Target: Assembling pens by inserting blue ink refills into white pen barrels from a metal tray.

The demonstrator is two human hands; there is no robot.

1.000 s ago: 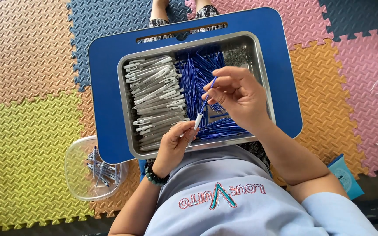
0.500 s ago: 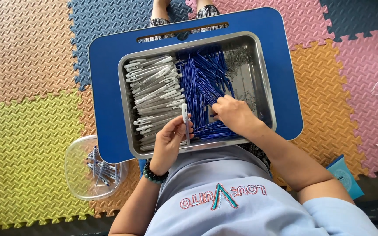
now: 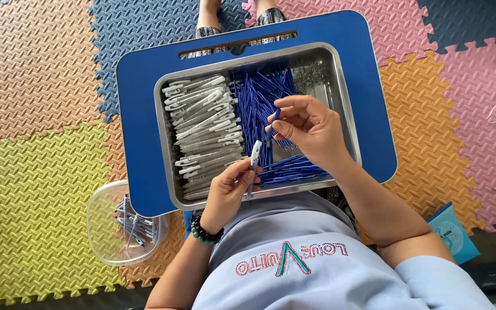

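I see the left hand (image 3: 232, 192) closed around a grey-white pen barrel (image 3: 254, 161), held near the front edge of the metal tray (image 3: 348, 109), tip end pointing up and away from the body. The right hand (image 3: 311, 129) pinches a thin blue refill (image 3: 273, 123) between thumb and forefinger over the middle of the tray, its lower end just above the barrel's open end; I cannot tell whether the two touch yet.

Handling notes, as I judge them:

1. Barrel: light, rigid plastic, smooth and slightly slippery. Grip it around the mid-body with thumb and two fingers, as the left hand does, leaving the open end clear.
2. Refill: very light, slender and flexible. It will bow if pushed from the far end. Hold it close to the end being inserted, with a fingertip pinch, not a fist.
3. Neither part looks fragile under light pressure, but the refill tip could smear or bend if jammed off-axis.

Stock positions: a stack of barrels (image 3: 205, 129) fills the left side of the tray; loose blue refills (image 3: 259, 95) lie down the middle and along the front edge; a patch of small metal parts (image 3: 311, 74), too fine to identify, sits in the far right corner. The tray rests on a blue lap table (image 3: 144, 115). A clear plastic bowl (image 3: 101, 224) holding pens lies on the foam mat floor (image 3: 35, 132), off the table's front left corner.
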